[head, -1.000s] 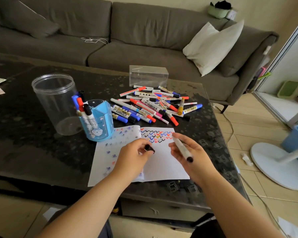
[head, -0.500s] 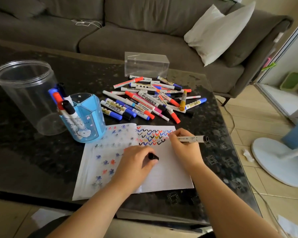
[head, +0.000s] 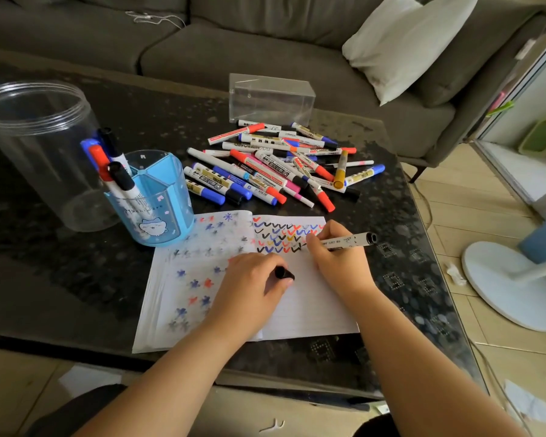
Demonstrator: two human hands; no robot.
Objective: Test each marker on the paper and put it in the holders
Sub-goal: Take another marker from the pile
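My right hand (head: 338, 260) grips a white marker with a black end (head: 349, 240), its tip hidden by my fingers at the row of coloured check marks on the open notebook (head: 309, 301). My left hand (head: 249, 285) rests on the page and holds the black cap (head: 283, 274). A pile of several capped markers (head: 275, 168) lies beyond the notebook. The blue divided holder (head: 158, 197) stands at the notebook's far left corner with several markers in it.
A large clear round jar (head: 41, 146) stands left of the blue holder. A clear rectangular box (head: 270, 99) sits behind the pile. The dark table's right edge (head: 429, 247) drops to a tiled floor with a white fan base (head: 511, 288). A grey sofa lies behind.
My right hand turned the uncapped marker from pointing at me to lying sideways, and lowered its tip to the check-mark row. My left hand kept holding the cap. The view tilted down and closer.
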